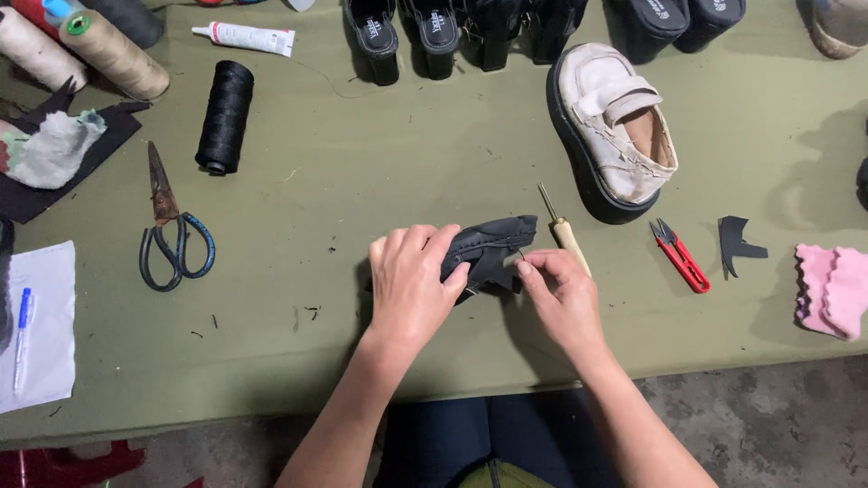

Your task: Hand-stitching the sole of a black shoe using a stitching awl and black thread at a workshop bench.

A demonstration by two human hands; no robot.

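Black leather piece [488, 253] gripped by left hand [411, 285], right hand [561, 294] pinching its edge (white glue tube [244, 38] beyond).

The left hand [411, 280] grips a black leather piece [488, 253] on the green table [362, 163]. The right hand [562, 298] pinches its edge — just beside a wooden-handled awl [565, 230].

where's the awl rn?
Head view, centre-right of the green table: the wooden-handled awl lies just beyond the right hand, between the black leather piece and the red thread snips.
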